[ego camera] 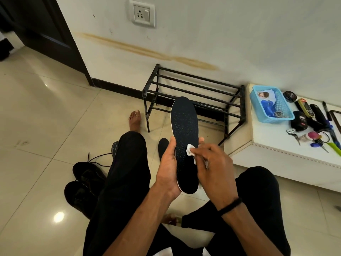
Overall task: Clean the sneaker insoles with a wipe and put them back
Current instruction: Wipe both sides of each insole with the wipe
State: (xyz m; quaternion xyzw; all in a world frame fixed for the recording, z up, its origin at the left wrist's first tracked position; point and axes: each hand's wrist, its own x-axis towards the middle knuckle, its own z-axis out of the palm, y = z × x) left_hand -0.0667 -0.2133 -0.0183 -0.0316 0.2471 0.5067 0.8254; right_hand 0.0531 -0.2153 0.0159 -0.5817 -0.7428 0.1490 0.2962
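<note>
My left hand (pixel 167 167) grips a dark speckled insole (pixel 184 122) by its left edge, holding it upright above my lap. My right hand (pixel 214 163) pinches a crumpled white wipe (pixel 190 150) and presses it against the insole's middle. A second dark insole (pixel 163 147) lies on the floor behind my left hand, mostly hidden. Two black sneakers (pixel 83 183) with loose laces sit on the tiles by my left leg.
A black metal shoe rack (pixel 193 93) stands against the wall ahead. A low white table (pixel 273 145) at the right carries a blue basket (pixel 271 104), keys, pens and polish tins. My legs and a bare foot (pixel 134 121) stretch over the glossy tiled floor.
</note>
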